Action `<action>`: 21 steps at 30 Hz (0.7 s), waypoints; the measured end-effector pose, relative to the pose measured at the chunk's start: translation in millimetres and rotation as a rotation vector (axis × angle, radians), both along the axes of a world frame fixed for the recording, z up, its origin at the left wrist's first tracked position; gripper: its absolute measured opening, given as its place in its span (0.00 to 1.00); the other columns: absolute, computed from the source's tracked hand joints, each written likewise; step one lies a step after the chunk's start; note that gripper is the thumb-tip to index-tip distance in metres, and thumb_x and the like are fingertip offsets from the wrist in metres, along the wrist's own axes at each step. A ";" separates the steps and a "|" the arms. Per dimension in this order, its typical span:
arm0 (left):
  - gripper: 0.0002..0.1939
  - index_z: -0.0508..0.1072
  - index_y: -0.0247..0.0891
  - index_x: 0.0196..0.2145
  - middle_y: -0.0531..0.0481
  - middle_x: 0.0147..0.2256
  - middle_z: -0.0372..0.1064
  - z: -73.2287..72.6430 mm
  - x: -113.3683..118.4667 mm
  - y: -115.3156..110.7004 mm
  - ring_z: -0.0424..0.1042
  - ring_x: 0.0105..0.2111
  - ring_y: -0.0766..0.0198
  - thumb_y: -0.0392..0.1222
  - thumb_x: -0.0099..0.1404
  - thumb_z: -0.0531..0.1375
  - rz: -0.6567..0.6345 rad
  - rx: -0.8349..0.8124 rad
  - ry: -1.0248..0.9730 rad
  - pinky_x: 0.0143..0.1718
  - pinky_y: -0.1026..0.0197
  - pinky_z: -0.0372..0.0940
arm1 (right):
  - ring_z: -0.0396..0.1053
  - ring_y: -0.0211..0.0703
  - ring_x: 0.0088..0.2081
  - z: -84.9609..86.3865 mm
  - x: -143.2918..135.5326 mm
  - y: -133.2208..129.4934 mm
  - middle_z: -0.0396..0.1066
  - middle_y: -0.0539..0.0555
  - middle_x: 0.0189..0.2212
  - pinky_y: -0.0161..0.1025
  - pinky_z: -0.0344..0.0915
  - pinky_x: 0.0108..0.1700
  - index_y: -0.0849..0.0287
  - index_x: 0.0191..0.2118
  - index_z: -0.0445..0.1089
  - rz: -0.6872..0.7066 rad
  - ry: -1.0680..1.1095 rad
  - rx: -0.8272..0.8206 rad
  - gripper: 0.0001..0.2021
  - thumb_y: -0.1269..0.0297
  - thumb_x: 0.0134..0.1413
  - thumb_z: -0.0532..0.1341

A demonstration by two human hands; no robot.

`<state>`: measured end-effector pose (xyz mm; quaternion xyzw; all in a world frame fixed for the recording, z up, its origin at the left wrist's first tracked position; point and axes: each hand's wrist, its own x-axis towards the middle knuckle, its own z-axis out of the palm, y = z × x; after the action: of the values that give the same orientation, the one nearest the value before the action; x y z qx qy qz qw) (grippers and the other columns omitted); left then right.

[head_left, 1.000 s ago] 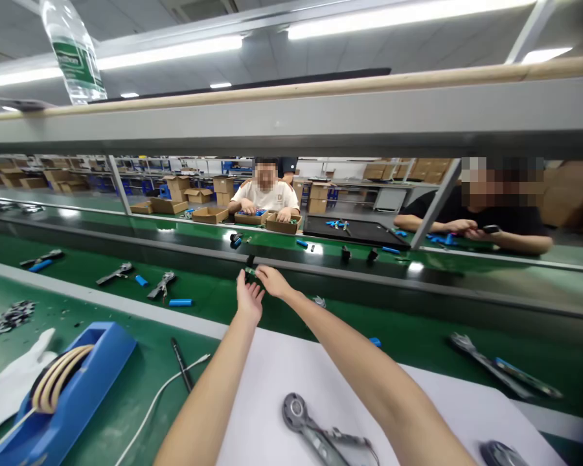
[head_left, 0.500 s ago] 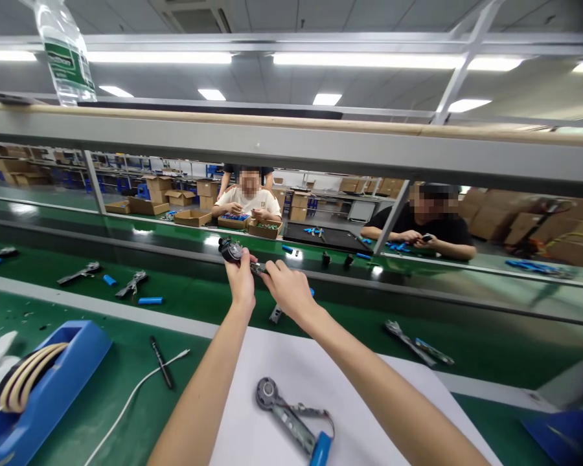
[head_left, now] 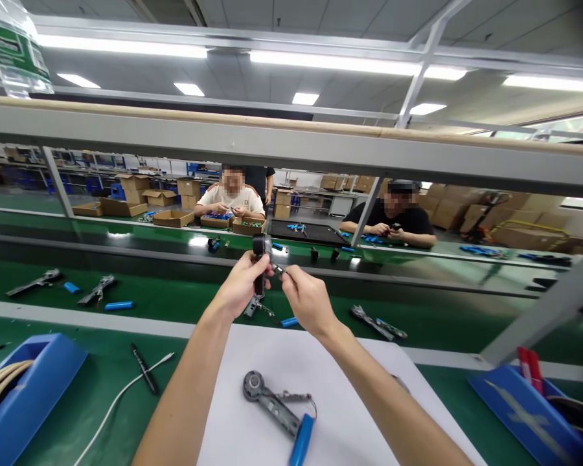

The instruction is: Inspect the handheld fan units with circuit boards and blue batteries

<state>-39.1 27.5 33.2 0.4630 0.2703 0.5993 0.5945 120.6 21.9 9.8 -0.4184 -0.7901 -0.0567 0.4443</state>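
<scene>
My left hand (head_left: 245,283) is wrapped round a dark device with a round black head (head_left: 261,244), held upright above the bench. At its right side, my right hand (head_left: 308,298) pinches a small thin part (head_left: 278,268) that reaches toward the device. Below my hands, on a white sheet (head_left: 233,427), lies a grey device with a round end (head_left: 253,386) and a thin wire. A blue cylinder (head_left: 301,441) is at its lower end.
Opened grey housings (head_left: 97,290) and blue cylinders (head_left: 119,305) lie along the green bench. Blue holders stand left (head_left: 43,395) and right (head_left: 525,414). A black pen (head_left: 144,369) crosses a white cable (head_left: 111,408). Two people sit opposite; a bottle (head_left: 17,55) stands on the shelf.
The view has swung right, so the surroundings sit further left and the right blue holder shows more. The held device has turned upright in my left hand.
</scene>
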 end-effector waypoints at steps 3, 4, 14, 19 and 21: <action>0.26 0.71 0.34 0.42 0.50 0.32 0.66 1.2 8.5 -6.2 0.69 0.34 0.64 0.56 0.55 0.70 -0.071 0.074 0.045 0.30 0.63 0.68 | 0.64 0.36 0.23 0.8 5.1 -17.8 0.68 0.48 0.21 0.33 0.57 0.29 0.58 0.33 0.66 0.093 0.264 -0.161 0.13 0.61 0.67 0.51; 0.27 0.72 0.34 0.43 0.50 0.32 0.66 1.1 12.5 -8.2 0.68 0.32 0.64 0.57 0.55 0.70 -0.092 0.086 0.047 0.29 0.64 0.67 | 0.63 0.35 0.22 0.6 6.3 -22.9 0.68 0.48 0.20 0.32 0.58 0.29 0.58 0.33 0.66 0.136 0.333 -0.224 0.13 0.60 0.67 0.51; 0.23 0.75 0.34 0.49 0.50 0.32 0.68 -2.9 43.6 -24.9 0.68 0.29 0.67 0.50 0.61 0.68 -0.344 -0.016 -0.098 0.32 0.64 0.64 | 0.52 0.29 0.15 -13.7 26.9 -46.1 0.68 0.47 0.17 0.29 0.47 0.17 0.61 0.33 0.69 0.306 0.730 -0.448 0.16 0.54 0.66 0.56; 0.22 0.76 0.35 0.51 0.50 0.34 0.70 -8.6 53.1 -22.0 0.69 0.32 0.68 0.48 0.61 0.69 -0.357 0.012 -0.128 0.37 0.64 0.64 | 0.52 0.28 0.14 -6.8 37.8 -54.4 0.68 0.47 0.16 0.28 0.47 0.16 0.61 0.33 0.69 0.307 0.789 -0.469 0.15 0.55 0.64 0.57; 0.22 0.76 0.37 0.51 0.49 0.36 0.71 -11.5 55.2 -21.0 0.70 0.32 0.68 0.47 0.62 0.68 -0.379 0.017 -0.160 0.38 0.64 0.64 | 0.51 0.28 0.13 -2.3 38.2 -56.2 0.68 0.47 0.15 0.28 0.45 0.15 0.61 0.32 0.68 0.336 0.839 -0.501 0.15 0.55 0.63 0.57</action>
<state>16.1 6.5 21.8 0.4616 0.1254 0.5138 0.7122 158.9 -34.3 7.5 -0.3662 -0.5895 0.3792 0.6121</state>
